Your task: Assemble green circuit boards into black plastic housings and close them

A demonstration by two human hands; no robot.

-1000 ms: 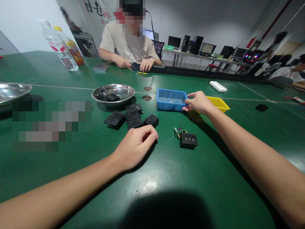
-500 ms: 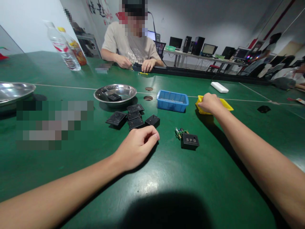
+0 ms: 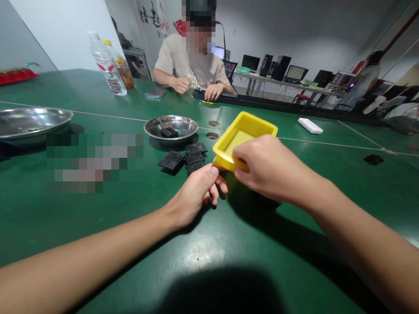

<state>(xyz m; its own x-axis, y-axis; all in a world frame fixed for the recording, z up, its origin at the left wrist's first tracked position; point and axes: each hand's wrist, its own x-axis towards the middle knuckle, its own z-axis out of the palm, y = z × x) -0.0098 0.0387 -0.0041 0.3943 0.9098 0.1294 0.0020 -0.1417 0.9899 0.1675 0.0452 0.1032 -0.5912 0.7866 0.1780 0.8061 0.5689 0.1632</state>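
My right hand (image 3: 262,163) grips the near right wall of a yellow plastic bin (image 3: 244,120), holding it tilted above the green table. My left hand (image 3: 198,189) is at the bin's near left corner, thumb up and fingers partly spread; the corner hides whether the fingertips touch it. Beside my left hand lie several black plastic cases (image 3: 172,160). The bin and my right hand cover most of the blue bin and the circuit board; only a dark edge of the SPD case shows beneath my right wrist.
A steel bowl (image 3: 150,131) with a black case (image 3: 169,132) inside stands beyond the pile. At left is a larger steel dish (image 3: 62,115). Bottles (image 3: 109,69) stand at the back; a co-worker (image 3: 196,65) sits opposite. A white block (image 3: 310,125) and dark piece (image 3: 373,159) lie right.
My right hand has lifted the yellow bin and brought it left, towards my left hand. My left hand has turned thumb up and its fingers have loosened. The view has shifted slightly.
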